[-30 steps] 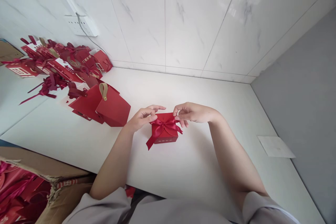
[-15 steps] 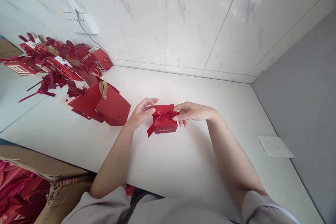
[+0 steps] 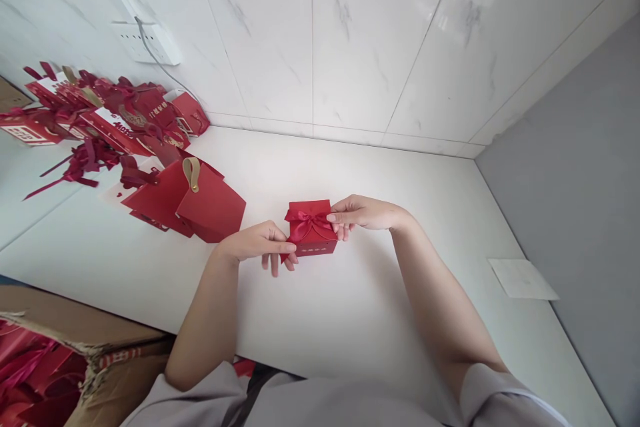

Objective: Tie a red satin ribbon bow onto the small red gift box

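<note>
A small red gift box with pale printing on its front stands on the white table. A red satin ribbon is tied in a bow across its top. At the box's left side my left hand pinches the hanging ribbon tail between thumb and fingers. My right hand is at the right side, thumb and fingers closed on the bow's right end, close to the box edge. Part of the ribbon is hidden behind the fingers.
Several red gift bags and boxes with ribbons stand on the table at the left. A torn cardboard carton holds more red items at the lower left. A white card lies near the right edge. A socket strip is on the tiled wall.
My left hand has moved down from the bow's left loop to the ribbon tail and pinched it. My right hand has barely moved. The box stays in place.
</note>
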A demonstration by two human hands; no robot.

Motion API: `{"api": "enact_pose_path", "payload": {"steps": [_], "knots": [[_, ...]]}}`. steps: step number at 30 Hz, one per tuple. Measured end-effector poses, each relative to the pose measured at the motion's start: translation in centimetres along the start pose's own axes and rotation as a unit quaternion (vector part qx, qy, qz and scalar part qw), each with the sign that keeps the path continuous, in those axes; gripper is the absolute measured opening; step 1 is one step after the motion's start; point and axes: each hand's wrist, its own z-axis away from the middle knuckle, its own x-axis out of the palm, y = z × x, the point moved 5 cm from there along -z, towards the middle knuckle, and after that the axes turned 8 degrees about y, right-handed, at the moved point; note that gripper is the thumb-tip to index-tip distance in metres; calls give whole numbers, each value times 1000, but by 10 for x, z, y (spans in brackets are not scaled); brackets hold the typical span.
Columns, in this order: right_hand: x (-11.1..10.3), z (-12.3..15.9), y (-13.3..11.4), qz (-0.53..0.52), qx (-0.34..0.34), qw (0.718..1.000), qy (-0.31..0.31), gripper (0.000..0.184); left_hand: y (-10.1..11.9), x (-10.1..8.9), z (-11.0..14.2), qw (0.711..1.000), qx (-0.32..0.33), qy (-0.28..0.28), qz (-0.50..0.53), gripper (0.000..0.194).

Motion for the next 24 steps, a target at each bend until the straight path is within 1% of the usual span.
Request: {"api": "enact_pose_path", "payload": {"steps": [3, 7, 9, 11, 14, 19, 24], "knots": [[-5, 2, 1, 8, -5, 1000, 9, 49, 2, 1, -6, 998, 1, 33, 48, 38], [-12, 7, 1, 10, 1, 1000, 19, 50, 3, -7, -12, 983, 12, 141, 119, 39], [-14, 9, 1, 10, 3, 1000, 14, 50, 4, -8, -15, 973, 24, 174, 150, 41], [-16, 11, 1, 10, 9, 1000, 15, 50, 4, -7, -19, 970, 30, 173, 171, 42], [-20, 13, 3, 5, 21, 999, 26, 51, 4, -4, -23, 970, 31, 151, 187, 42], [-26, 14, 7, 5, 16, 1000, 25, 52, 0, -6, -25, 967, 34, 156, 197, 39], [-29, 14, 10, 4, 14, 1000, 25, 51, -1, -5, -26, 974, 47, 124, 184, 36]]}}
